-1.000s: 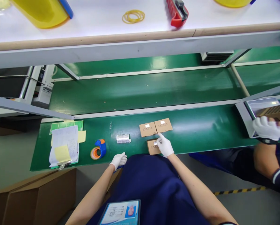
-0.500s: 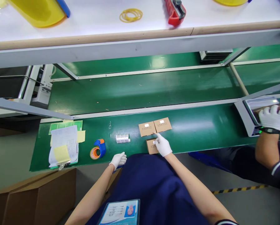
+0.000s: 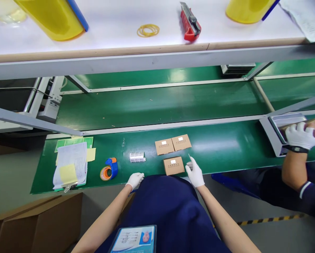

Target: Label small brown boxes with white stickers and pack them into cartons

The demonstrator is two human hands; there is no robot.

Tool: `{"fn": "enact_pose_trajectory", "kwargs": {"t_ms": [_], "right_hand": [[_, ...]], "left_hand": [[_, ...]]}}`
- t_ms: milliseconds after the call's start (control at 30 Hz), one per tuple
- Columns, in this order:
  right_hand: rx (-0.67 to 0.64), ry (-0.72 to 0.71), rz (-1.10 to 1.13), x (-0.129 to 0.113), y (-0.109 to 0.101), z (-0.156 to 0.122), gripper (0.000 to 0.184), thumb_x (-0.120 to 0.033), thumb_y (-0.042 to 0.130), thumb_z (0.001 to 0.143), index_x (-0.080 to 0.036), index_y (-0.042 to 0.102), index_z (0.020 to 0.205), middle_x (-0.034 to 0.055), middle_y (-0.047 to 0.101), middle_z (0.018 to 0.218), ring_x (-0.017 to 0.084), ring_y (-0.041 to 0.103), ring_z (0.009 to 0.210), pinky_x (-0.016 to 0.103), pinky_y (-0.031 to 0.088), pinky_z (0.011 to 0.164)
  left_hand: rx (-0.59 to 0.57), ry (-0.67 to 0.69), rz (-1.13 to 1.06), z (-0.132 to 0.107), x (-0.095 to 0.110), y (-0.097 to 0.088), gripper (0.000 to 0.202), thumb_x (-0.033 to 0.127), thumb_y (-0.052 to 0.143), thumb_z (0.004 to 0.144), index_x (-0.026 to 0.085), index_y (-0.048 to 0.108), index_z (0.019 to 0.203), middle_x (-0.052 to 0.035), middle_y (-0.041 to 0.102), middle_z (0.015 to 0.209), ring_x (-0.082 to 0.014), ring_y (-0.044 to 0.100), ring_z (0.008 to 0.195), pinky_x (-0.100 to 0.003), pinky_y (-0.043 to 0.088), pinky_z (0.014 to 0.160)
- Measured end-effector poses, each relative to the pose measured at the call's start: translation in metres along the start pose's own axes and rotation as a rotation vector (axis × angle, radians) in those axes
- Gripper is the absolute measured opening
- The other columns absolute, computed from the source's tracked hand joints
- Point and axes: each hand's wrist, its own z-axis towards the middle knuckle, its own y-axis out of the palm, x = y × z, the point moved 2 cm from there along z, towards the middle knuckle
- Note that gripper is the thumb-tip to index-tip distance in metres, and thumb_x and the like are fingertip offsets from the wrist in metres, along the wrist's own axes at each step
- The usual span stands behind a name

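Note:
Three small brown cardboard boxes with white labels lie on the green bench: two side by side [image 3: 164, 146] [image 3: 181, 142] and a third box [image 3: 173, 165] closer to me. My right hand [image 3: 195, 172], in a white glove, hovers just right of the third box, pinching a thin small strip I cannot name between its fingertips. My left hand [image 3: 135, 180], also gloved, rests loosely curled at the bench's front edge, holding nothing. A roll of labels [image 3: 137, 157] lies between the hands.
A blue and orange tape dispenser [image 3: 110, 169] and a clipboard of papers [image 3: 70, 167] lie to the left. A co-worker's gloved hand [image 3: 302, 136] holds a box at a scale on the right. An upper shelf [image 3: 152, 58] carries a red knife [image 3: 189, 21], rubber bands and yellow bins.
My right hand has lifted off the nearest box's label and moved right, now clear of the box. The camera view has shifted a little. My left hand has stayed in place.

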Motion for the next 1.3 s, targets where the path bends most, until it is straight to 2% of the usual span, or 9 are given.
{"fn": "enact_pose_trajectory", "kwargs": {"t_ms": [67,133,267,333,433,733,1000,1133,1300], "right_hand": [[-0.046,0.047,0.079,0.007,0.007,-0.01,0.074,-0.041,0.06,0.088,-0.017,0.041,0.155,0.0096,0.071,0.112,0.024,0.071,0.093,0.046,0.061,0.091],[-0.077,0.063,0.099,0.007,0.017,-0.015,0.081,-0.041,0.064,0.084,-0.016,0.038,0.157,0.0097,0.071,0.113,0.024,0.071,0.093,0.045,0.062,0.089],[-0.046,0.038,0.097,-0.003,0.036,-0.013,0.079,-0.038,0.063,0.083,-0.014,0.041,0.155,0.01,0.07,0.11,0.024,0.069,0.089,0.044,0.062,0.085],[-0.039,0.014,0.103,-0.008,0.044,-0.009,0.077,-0.037,0.063,0.083,-0.015,0.043,0.154,0.01,0.07,0.11,0.024,0.069,0.088,0.044,0.062,0.084],[-0.044,-0.015,0.112,-0.013,0.054,-0.003,0.075,-0.036,0.063,0.083,-0.016,0.045,0.153,0.0099,0.07,0.109,0.024,0.07,0.085,0.043,0.062,0.083],[-0.024,-0.057,0.145,-0.016,0.059,0.008,0.07,-0.035,0.066,0.082,-0.018,0.052,0.148,0.0084,0.072,0.105,0.023,0.069,0.082,0.043,0.063,0.082],[-0.043,-0.055,0.208,-0.008,0.043,0.003,0.061,-0.036,0.056,0.09,-0.017,0.053,0.148,0.0112,0.073,0.116,0.025,0.073,0.1,0.046,0.06,0.097],[0.019,0.003,0.191,0.002,0.022,-0.002,0.059,-0.037,0.055,0.09,-0.015,0.056,0.145,0.0112,0.075,0.112,0.025,0.073,0.098,0.046,0.061,0.096],[0.078,0.073,0.194,0.022,0.003,0.0,0.059,-0.039,0.054,0.09,-0.014,0.057,0.144,0.0109,0.075,0.11,0.025,0.074,0.097,0.046,0.061,0.094]], "left_hand": [[-0.024,0.16,0.12,0.001,0.015,0.015,0.026,0.042,0.069,0.085,0.018,0.071,0.075,-0.0075,0.073,0.081,-0.0273,0.069,0.091,-0.031,0.052,0.081],[-0.055,0.31,0.235,-0.001,0.034,0.034,0.028,0.04,0.063,0.089,0.017,0.077,0.095,-0.0078,0.076,0.089,-0.0269,0.069,0.093,-0.031,0.052,0.088],[-0.028,0.586,0.471,-0.016,0.07,0.065,0.054,0.037,0.064,0.091,0.019,0.061,0.142,-0.0126,0.072,0.121,-0.0311,0.065,0.112,-0.04,0.044,0.106],[-0.005,0.715,0.595,-0.026,0.083,0.074,0.055,0.034,0.069,0.088,0.022,0.061,0.141,-0.0142,0.065,0.135,-0.0349,0.057,0.126,-0.044,0.037,0.114],[0.014,0.845,0.76,-0.038,0.095,0.078,0.047,0.031,0.071,0.085,0.022,0.067,0.132,-0.0152,0.062,0.136,-0.0372,0.053,0.127,-0.048,0.037,0.114],[0.172,0.955,1.0,-0.046,0.101,0.08,0.048,0.03,0.069,0.088,0.021,0.062,0.134,-0.0153,0.061,0.128,-0.0355,0.056,0.117,-0.047,0.044,0.102],[0.234,0.975,1.023,-0.049,0.1,0.082,0.049,0.03,0.069,0.088,0.019,0.061,0.135,-0.0157,0.061,0.127,-0.0351,0.057,0.116,-0.047,0.047,0.1],[0.259,0.986,1.007,-0.048,0.101,0.082,0.048,0.028,0.071,0.086,0.017,0.063,0.132,-0.0188,0.058,0.139,-0.0378,0.052,0.13,-0.05,0.043,0.109],[0.267,1.082,0.984,-0.037,0.1,0.086,0.068,0.036,0.073,0.085,0.018,0.052,0.147,-0.0191,0.036,0.167,-0.0418,0.03,0.155,-0.058,0.032,0.123]]}}
